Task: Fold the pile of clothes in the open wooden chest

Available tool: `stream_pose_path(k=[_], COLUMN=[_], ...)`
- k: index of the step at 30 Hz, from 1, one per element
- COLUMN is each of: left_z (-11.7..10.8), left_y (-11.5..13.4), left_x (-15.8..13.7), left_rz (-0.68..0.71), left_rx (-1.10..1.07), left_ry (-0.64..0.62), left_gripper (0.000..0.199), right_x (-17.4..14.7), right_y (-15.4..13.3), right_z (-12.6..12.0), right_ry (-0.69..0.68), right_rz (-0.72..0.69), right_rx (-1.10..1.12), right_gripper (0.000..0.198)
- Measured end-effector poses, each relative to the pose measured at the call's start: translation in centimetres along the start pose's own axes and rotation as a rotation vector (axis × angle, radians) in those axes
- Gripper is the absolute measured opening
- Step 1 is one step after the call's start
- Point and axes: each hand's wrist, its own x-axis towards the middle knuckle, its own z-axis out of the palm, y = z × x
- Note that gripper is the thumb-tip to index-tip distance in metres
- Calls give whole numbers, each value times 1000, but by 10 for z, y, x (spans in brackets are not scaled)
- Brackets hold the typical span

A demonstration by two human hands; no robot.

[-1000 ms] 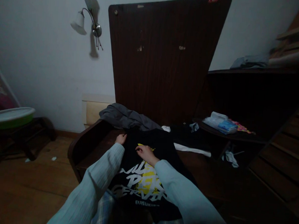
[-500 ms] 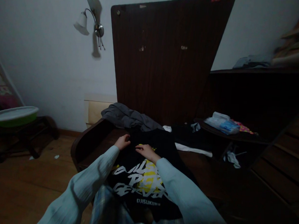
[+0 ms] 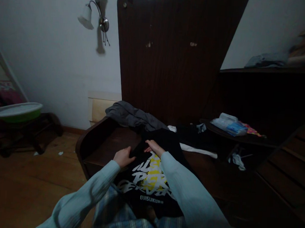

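Observation:
A black T-shirt (image 3: 169,171) with white and yellow lettering lies spread in front of me, its near end by my plaid-covered lap. At its left edge is my left hand (image 3: 123,157), thumb and bent fingers closed on the dark cloth. My right hand (image 3: 155,148) rests over the upper part of the print, fingers stretched out toward the left. Part of the lettering on the left side is covered by folded cloth. The fingertips of the right hand are partly hard to make out in the dim light.
The shirt lies on a dark wooden seat (image 3: 98,152) with a curved left end. Behind it lie a grey garment (image 3: 135,114) and dark clothing with a white strip (image 3: 198,151). Plastic packs (image 3: 229,125) sit on a shelf at right. A green basin (image 3: 18,116) stands at left.
My left hand has moved down and toward me, and the shirt's left edge has come inward over some lettering. My right hand has shifted slightly up. The view has tilted a little.

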Motion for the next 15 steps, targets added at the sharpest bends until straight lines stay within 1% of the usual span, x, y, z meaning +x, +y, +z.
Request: stream_pose_path(k=[3,6,9,11,12,15], left_z=[-4,-4,3,10,14,24], left_y=[-12,-15,-17,-18,-19,-20], left_x=[-25,-47,-64,-71,-73,-74], left_rz=[-90,-109,-96,-89,-89,-110], left_rx=[5,-35,-137,-270,-368,-781], left_ry=[-39,-34,-28,14,63,233], left_gripper=[35,35,23,15,14,24], right_x=[3,5,5,6,7,13], right_y=[0,-3,-5,-7,-7,-9], right_z=[0,-2,-2,-2,-1,0], right_ry=[-5,-10,1,23,37,73], right_rz=[36,65,78,76,73,67], right_rx=[14,29,52,76,91,139], right_gripper=[28,28,27,25,24,20])
